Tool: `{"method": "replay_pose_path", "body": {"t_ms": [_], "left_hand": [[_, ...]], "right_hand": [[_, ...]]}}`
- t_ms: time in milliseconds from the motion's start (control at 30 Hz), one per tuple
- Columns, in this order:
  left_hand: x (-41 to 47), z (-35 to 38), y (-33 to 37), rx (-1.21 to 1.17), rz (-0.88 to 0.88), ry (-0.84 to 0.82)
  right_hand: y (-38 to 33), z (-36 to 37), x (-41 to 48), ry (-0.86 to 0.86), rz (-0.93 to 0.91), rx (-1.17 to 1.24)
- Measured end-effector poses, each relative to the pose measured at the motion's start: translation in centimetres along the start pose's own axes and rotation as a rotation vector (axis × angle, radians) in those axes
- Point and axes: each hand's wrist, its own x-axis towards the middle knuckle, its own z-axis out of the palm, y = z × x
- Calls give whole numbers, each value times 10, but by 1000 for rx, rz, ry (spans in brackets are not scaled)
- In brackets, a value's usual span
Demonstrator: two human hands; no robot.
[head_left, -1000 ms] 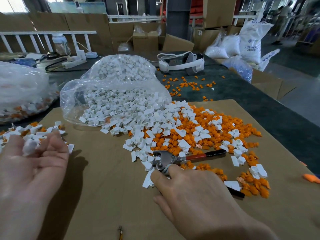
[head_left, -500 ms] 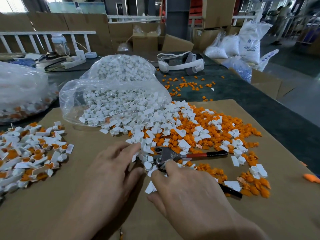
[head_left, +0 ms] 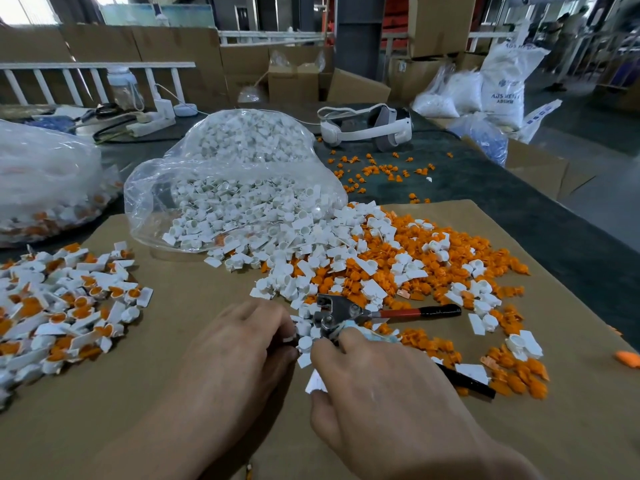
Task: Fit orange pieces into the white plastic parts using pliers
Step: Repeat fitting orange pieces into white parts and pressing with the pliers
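Note:
Loose white plastic parts [head_left: 304,261] spill from a clear bag [head_left: 235,188] onto a cardboard sheet [head_left: 166,393] and mix with a heap of orange pieces [head_left: 450,261]. The pliers [head_left: 337,311] lie at the heap's near edge, one red and black handle pointing right. My right hand [head_left: 377,389] lies over the other handle, fingers curled at the pliers' head. My left hand [head_left: 242,348] is just left of it, and its fingertips pinch a small white part [head_left: 288,339] at the heap's edge. White parts with orange pieces fitted [head_left: 69,306] are piled at the left.
A second clear bag [head_left: 41,188] of mixed parts sits at the far left. A white headset [head_left: 367,128] and scattered orange pieces [head_left: 384,171] lie on the dark table behind. One orange piece [head_left: 628,358] lies at the right edge. Boxes and sacks stand beyond.
My left hand has swung from over the left pile to the heap beside the pliers, and its fingers have curled onto a white part. My right hand stayed on the pliers.

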Motion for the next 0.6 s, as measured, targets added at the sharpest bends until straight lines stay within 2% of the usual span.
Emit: {"method": "replay_pose_path", "body": {"t_ms": [367, 467, 600], "left_hand": [[-1, -2, 0, 97, 91, -39], [-2, 0, 0, -7, 45, -9], [-2, 2, 0, -167, -47, 55]], "right_hand": [[7, 10, 1, 35, -38, -45], [8, 7, 1, 45, -40, -77], [5, 4, 4, 121, -34, 17]]}}
